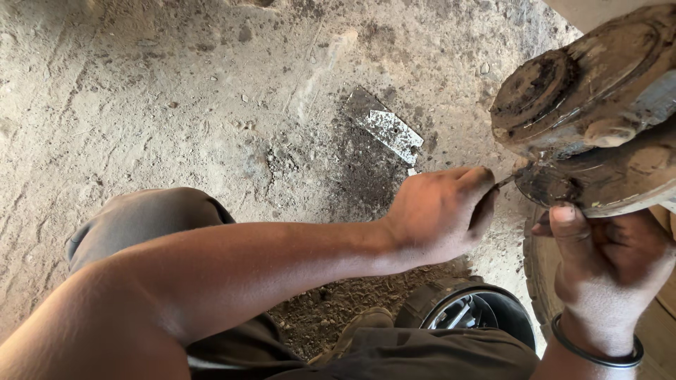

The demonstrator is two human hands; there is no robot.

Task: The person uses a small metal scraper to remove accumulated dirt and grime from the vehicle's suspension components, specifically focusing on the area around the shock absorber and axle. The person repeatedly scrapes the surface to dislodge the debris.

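Observation:
A rusty, mud-caked wheel hub [584, 91] juts into view at the upper right. My right hand [609, 264] grips its lower rim from below, thumb pressed on the dirty edge; a dark bangle circles that wrist. My left hand [440, 214] reaches across with fingers pinched on a small thin metal piece [508, 180] whose tip touches the gap in the hub's lower part. What the piece is I cannot tell.
Dry, dusty ground [176, 91] fills the view, with a dark oily patch and a flat scrap of metal [389, 129]. My bent knee [151, 211] is at the left. A tyre [539, 264] and a shiny round part [468, 309] lie below the hub.

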